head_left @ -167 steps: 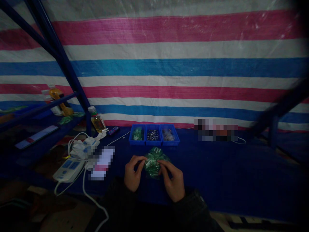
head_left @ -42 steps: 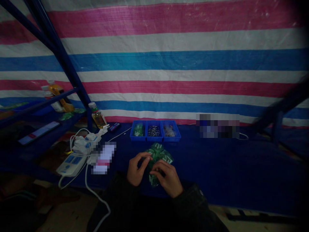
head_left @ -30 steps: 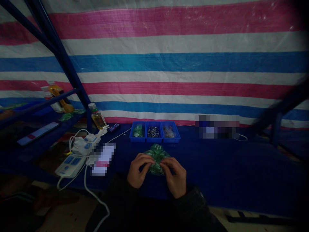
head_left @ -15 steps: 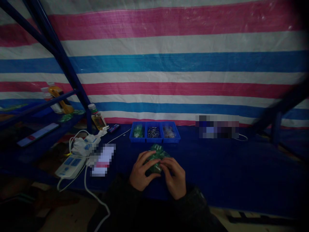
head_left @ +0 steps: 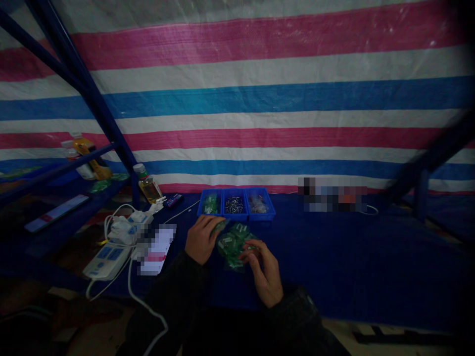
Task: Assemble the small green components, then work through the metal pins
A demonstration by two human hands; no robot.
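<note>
A heap of small green plastic packets lies on the blue table in front of me. My left hand is to the left of the heap, fingers closed on a single green packet just short of the blue bins. At the heap's right edge is my right hand, its fingers bent towards the thumb in a pinch. What lies between those fingertips is hidden. Beyond the hands stand three joined blue bins, holding green packets, small metal pieces and clear bags.
Left of my hands lie a phone, partly blurred out, and a white power strip with plugs and cables. A drink bottle stands behind them. Blue metal frame posts rise at the left, before a striped sheet.
My left hand has moved left and away from the heap, now with a packet in its fingers. My right hand stays at the heap, which is more exposed.
</note>
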